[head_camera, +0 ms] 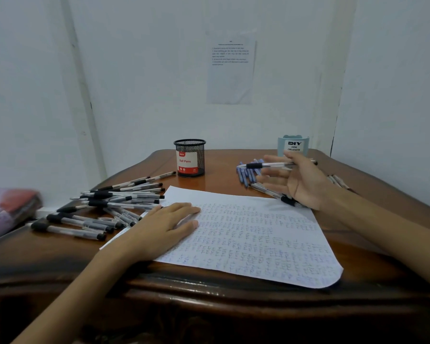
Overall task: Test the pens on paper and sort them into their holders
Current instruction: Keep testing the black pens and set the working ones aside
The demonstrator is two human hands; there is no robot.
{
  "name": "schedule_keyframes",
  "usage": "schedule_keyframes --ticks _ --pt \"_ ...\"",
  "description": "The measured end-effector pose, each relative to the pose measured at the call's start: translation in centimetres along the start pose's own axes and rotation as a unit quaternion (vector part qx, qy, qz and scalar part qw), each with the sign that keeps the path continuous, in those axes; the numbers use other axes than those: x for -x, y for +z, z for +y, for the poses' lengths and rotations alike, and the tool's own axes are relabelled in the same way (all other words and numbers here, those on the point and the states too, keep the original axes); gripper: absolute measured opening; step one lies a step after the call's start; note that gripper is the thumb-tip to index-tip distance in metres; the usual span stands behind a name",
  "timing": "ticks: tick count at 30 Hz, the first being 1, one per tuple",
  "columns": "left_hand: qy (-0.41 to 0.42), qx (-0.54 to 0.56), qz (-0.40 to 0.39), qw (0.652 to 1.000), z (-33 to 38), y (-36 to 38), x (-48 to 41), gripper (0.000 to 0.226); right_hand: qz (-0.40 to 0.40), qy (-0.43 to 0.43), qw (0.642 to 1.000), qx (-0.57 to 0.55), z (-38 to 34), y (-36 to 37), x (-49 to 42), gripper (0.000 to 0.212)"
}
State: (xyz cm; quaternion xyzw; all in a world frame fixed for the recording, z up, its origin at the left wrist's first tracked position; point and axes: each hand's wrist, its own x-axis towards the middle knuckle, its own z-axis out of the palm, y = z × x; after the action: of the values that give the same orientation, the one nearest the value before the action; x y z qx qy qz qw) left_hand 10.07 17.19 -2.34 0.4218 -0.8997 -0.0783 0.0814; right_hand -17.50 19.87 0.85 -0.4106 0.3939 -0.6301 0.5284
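One black pen (263, 165) is pinched in the right hand (301, 184), raised over the blue pens (246, 173). Left hand (164, 227) lies flat, pinning the paper (258, 244). Sorting seems in hand: next it needs carrying to the mesh cup (189, 157) or organizer (293, 145).

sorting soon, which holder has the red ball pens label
The black mesh cup at back centre; the pale blue holder at back right carries a white DIY label instead.

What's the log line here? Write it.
left hand: flat on paper | right hand: holds pen | black pens: piled left of paper | blue pens: near organizer
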Motion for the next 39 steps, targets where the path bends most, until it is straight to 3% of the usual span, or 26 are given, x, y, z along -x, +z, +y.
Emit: schedule_keyframes --ticks 3,6,7,10,13,19,35,39 --pt "0.001 -0.001 0.001 1.000 0.0 0.0 0.0 0.046 -0.024 -0.003 0.996 0.088 1.1 0.8 -0.1 0.029" --pt "0.002 -0.001 0.001 1.000 -0.1 0.1 -0.1 0.046 0.027 -0.035 0.985 0.164 2.1 0.6 -0.4 0.007" --pt "0.004 -0.002 0.003 1.000 -0.2 0.1 -0.1 0.046 0.039 -0.037 0.983 0.174 2.4 0.4 -0.6 0.009" --pt "0.009 -0.007 0.006 1.000 -0.3 0.2 -0.1 0.046 -0.008 -0.023 0.983 0.185 2.7 0.2 -0.6 0.003" --pt "0.011 -0.006 0.005 1.000 -0.4 0.2 -0.2 0.046 -0.036 -0.030 0.971 0.234 2.9 0.4 -0.5 0.009" --pt "0.012 -0.005 0.008 1.000 -0.6 0.3 -0.3 0.046 0.089 -0.111 0.921 0.363 3.4 0.1 -1.0 0.038" --pt "0.008 -0.008 0.005 1.000 -0.3 0.2 -0.1 0.046 0.051 -0.130 0.882 0.450 3.7 0.3 -1.3 0.040" --pt "0.010 -0.004 0.010 1.000 -0.3 0.2 -0.1 0.045 0.042 -0.122 0.897 0.422 3.7 0.1 -1.3 0.037"
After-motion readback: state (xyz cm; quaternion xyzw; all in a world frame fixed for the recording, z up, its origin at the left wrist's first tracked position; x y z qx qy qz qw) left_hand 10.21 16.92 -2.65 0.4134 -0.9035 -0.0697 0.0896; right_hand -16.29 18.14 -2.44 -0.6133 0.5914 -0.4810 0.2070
